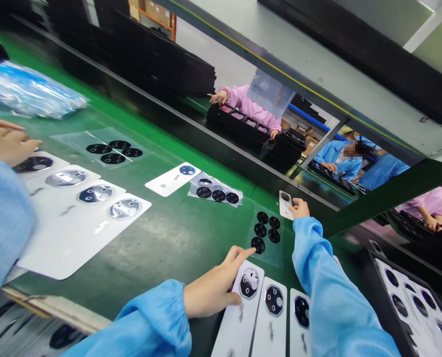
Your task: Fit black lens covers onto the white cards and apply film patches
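My left hand (217,285) is beside the upper end of a white phone back panel (238,320). Its thumb and fingers are apart, and the index finger reaches to a black round sticker (257,245) on a clear sheet (271,258). Two more white panels (271,322) (299,317) lie alongside, each with a dark round camera area; my right sleeve partly covers the second. Farther off, my right hand (300,208) has its fingers closed at the edge of a small-looking white panel (285,204) with a dark oval.
At left, a co-worker's hand (7,144) is over a row of white panels (76,233). Sticker sheets (72,141) (223,187) and a lone panel (165,184) lie on the green table (146,258). A black tray (377,292) of panels stands right; a green post (377,198) slants behind.
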Available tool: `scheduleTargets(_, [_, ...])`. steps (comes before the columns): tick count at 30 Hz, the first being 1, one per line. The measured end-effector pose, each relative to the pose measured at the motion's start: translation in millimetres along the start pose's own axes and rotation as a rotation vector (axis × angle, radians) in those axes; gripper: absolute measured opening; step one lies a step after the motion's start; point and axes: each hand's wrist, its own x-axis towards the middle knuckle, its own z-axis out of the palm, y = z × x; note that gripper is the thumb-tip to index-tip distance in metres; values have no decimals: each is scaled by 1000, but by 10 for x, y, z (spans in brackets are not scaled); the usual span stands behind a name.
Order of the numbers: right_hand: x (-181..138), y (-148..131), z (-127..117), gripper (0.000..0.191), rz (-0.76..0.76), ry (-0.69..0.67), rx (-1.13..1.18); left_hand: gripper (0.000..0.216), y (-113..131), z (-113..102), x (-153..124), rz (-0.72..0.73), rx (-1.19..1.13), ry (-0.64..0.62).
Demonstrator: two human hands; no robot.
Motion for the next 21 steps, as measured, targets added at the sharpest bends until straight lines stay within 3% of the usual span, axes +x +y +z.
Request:
scheduleTargets(5, [-647, -268, 192, 18, -276, -418, -46, 86, -88, -3, -70, -95, -469, 10])
scheduleTargets(7, [-863, -353, 258, 32, -330, -494, -67, 85, -71, -21, -112, -112, -582, 0])
scheduleTargets(10, [-1018, -431, 293, 43, -335, -508, -106, 78, -16, -36, -170, -98, -642, 30])
scheduleTargets(21, [-1000, -486, 307, 49, -272, -517, -137, 68, 25, -15, -247, -95, -721, 102])
